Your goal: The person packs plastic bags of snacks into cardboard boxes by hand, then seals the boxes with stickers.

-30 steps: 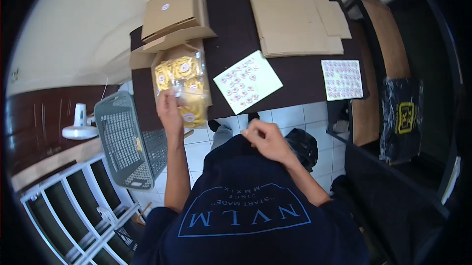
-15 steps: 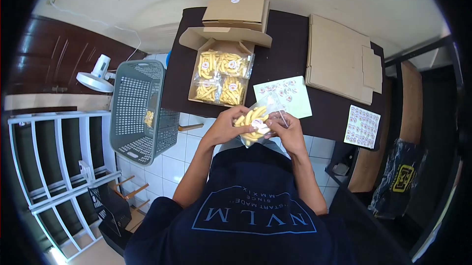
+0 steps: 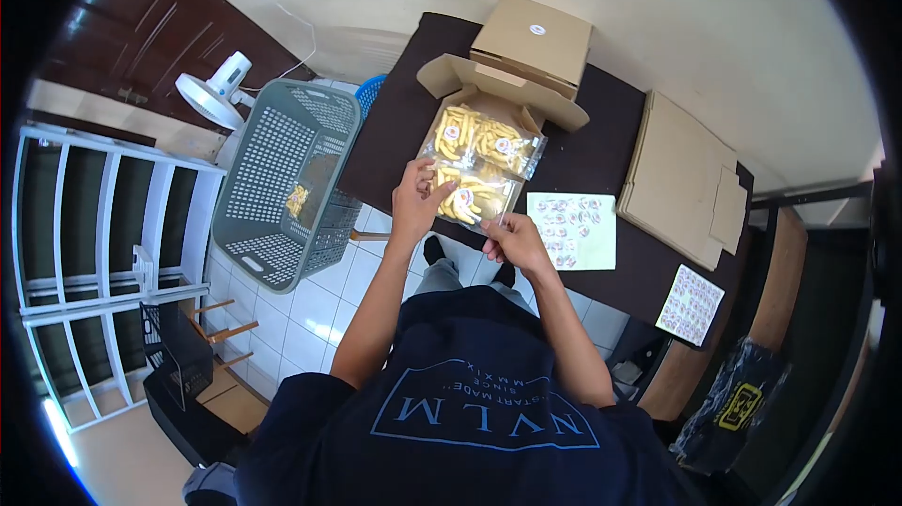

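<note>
A clear bag of yellow snack sticks with a round sticker (image 3: 463, 199) is held between my two hands over the near end of an open cardboard box (image 3: 554, 104). My left hand (image 3: 418, 203) grips the bag's left edge, thumb on top. At its lower right corner, my right hand (image 3: 512, 241) pinches the plastic. Other filled bags (image 3: 479, 138) lie in the box beyond the held one, which hides the box's near part. Right of my right hand is a sheet of round stickers (image 3: 594, 241).
A closed box (image 3: 534, 36) stands behind the open one. Flattened cardboard (image 3: 675, 177) and another sticker sheet (image 3: 691, 304) lie at the right of the dark table (image 3: 587, 154). Left of the table is a grey basket (image 3: 258, 177) holding one bag, with a white fan (image 3: 214, 93) beyond.
Both hands have carried the bag from the table's front edge to over the open box. The view has turned, so the table and basket appear shifted and tilted.
</note>
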